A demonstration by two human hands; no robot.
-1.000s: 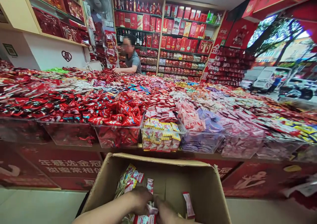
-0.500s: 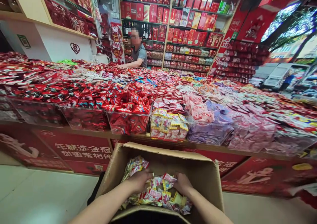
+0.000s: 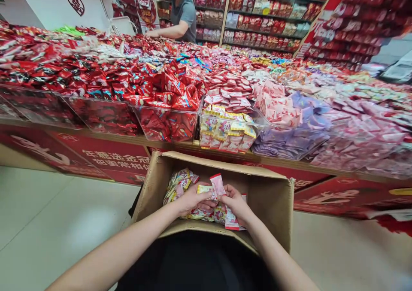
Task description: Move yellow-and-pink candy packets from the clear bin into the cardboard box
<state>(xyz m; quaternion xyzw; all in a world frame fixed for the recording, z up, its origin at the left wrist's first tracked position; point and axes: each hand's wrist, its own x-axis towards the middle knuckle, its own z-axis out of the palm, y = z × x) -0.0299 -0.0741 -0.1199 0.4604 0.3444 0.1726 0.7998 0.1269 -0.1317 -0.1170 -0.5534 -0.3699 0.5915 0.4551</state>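
Both of my hands are over an open cardboard box (image 3: 270,196). Wrapped candies in pink, white and yellow (image 3: 180,186) lie inside it, mostly on the left and near side. My left hand (image 3: 196,198) is closed on a yellow-and-white wrapped candy (image 3: 204,190), thumb on top. My right hand (image 3: 236,203) has its fingers closed on wrapped candies, and a pink-and-white one (image 3: 217,184) stands up between the two hands. Another pink-and-white candy (image 3: 231,219) shows below the right hand's fingers. The hands nearly touch each other.
Beyond the box stands a long counter with clear bins of wrapped sweets. The nearest bin holds yellow-and-pink packets (image 3: 225,130); red packets (image 3: 167,123) are left of it, purple ones (image 3: 289,140) right. A person in a grey shirt (image 3: 185,14) reaches over the far side.
My hands have lifted from the candies in the box and come together, now with candies in their fingers. The view has tilted down, and the box appears higher in it.
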